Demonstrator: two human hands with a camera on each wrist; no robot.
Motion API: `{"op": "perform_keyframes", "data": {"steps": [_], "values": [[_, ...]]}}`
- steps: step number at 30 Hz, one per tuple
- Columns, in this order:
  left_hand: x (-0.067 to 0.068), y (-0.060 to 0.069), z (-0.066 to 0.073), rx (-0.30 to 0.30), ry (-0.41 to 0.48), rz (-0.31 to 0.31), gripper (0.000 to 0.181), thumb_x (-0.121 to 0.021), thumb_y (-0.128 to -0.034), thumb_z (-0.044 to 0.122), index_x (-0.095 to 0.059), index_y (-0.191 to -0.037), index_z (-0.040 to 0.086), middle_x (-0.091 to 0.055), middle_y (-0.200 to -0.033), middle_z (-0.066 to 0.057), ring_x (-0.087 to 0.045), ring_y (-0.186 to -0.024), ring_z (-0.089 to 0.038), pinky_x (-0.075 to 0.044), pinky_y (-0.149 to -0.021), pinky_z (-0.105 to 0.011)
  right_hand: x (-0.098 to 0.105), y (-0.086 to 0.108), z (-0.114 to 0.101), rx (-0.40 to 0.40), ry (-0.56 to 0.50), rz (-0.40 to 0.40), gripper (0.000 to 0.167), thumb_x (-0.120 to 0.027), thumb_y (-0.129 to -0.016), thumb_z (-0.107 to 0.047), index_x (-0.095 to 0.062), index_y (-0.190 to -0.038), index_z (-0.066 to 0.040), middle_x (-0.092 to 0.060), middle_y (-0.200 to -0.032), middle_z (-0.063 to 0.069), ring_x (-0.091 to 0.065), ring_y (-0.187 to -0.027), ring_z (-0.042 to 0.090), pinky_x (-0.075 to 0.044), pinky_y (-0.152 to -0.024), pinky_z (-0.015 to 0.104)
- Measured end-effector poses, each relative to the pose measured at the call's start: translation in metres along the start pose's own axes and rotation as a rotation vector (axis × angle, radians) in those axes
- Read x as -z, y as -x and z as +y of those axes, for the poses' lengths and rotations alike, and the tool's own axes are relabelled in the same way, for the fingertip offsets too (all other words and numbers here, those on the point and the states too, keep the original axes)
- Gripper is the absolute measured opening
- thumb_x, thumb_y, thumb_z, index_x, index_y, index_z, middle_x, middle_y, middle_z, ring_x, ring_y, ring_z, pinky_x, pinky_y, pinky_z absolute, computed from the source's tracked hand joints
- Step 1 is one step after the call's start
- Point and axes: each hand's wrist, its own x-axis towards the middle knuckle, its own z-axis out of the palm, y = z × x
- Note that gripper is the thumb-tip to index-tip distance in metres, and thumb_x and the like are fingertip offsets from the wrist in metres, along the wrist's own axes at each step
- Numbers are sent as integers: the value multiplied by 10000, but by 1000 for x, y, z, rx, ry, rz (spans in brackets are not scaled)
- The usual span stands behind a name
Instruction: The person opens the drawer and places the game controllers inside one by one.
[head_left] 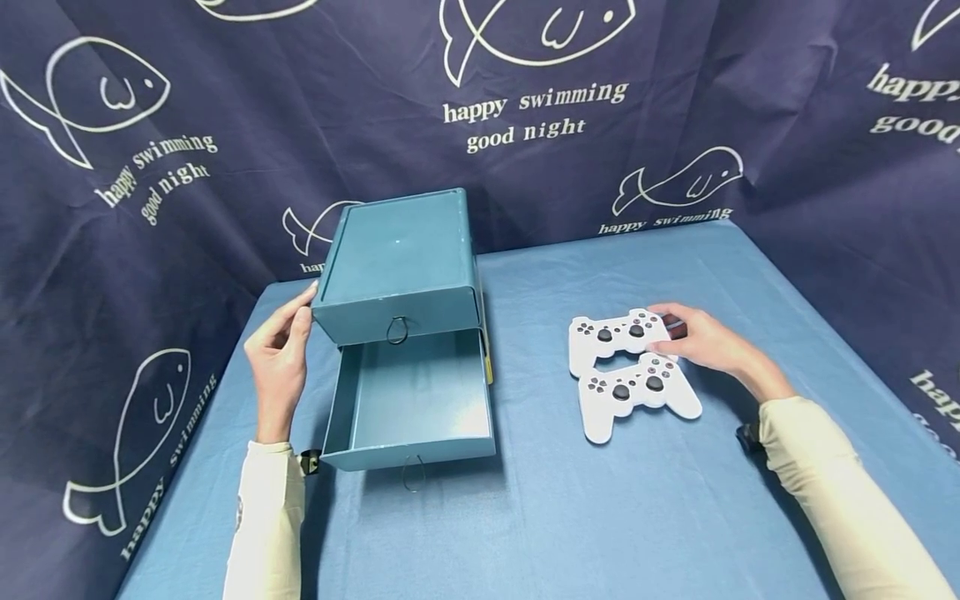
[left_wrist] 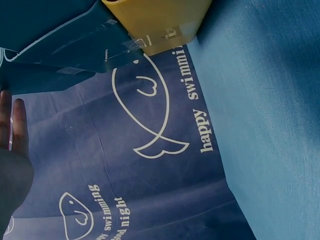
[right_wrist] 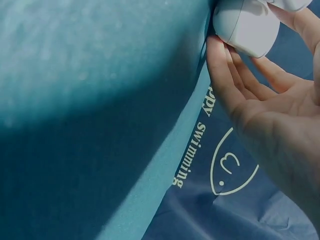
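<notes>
A blue-green drawer cabinet (head_left: 405,242) stands on the left of the table, its lower drawer (head_left: 408,454) pulled out with bare floor showing inside. My left hand (head_left: 281,358) touches the cabinet's left side near the upper front corner, with fairly straight fingers. In the left wrist view, some fingers (left_wrist: 19,125) reach up to the cabinet's wall. Two white game controllers lie right of the cabinet, the near controller (head_left: 598,421) touching the far controller (head_left: 618,327). My right hand (head_left: 708,337) holds the far one by its right end; its white grip (right_wrist: 250,30) shows between thumb and fingers.
Blue cloth covers the table (head_left: 555,517). Dark blue curtains (head_left: 540,192) with white fish prints hang behind and at both sides. Under the upper part of the cabinet is a yellow part (left_wrist: 165,25). Wire loops (head_left: 397,330) hang on the drawer fronts.
</notes>
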Motion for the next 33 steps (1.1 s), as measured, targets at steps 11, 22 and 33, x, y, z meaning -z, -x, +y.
{"op": "perform_keyframes", "data": {"steps": [11,22,33], "values": [[0,0,-2,9,-26,8,281,-614,-1010,-61,-723,-1266,-26,-720,-1245,-149,-692,-1016,-121,-494,-855,-229,1,-3,2,-9,-31,-24,602,-765,-924,-65,-496,-1427,127,-658,-1163,240,-593,-1062,329,-465,-808,191],[-1,0,0,-13,-16,18,267,-625,-1007,-50,-722,-1256,-43,-726,-1233,-142,-700,-1009,-115,-489,-819,-219,0,-4,-1,-16,-6,-43,676,-792,-889,-44,-461,-1456,118,-664,-1102,197,-597,-1001,291,-486,-782,237],[-1,0,-2,-8,-11,15,275,-619,-1000,-78,-723,-1253,-45,-725,-1236,-144,-701,-1025,-125,-497,-846,-228,0,-3,4,-26,-3,-10,638,-802,-887,-74,-511,-1419,124,-662,-1128,235,-615,-1006,331,-488,-774,239]]}}
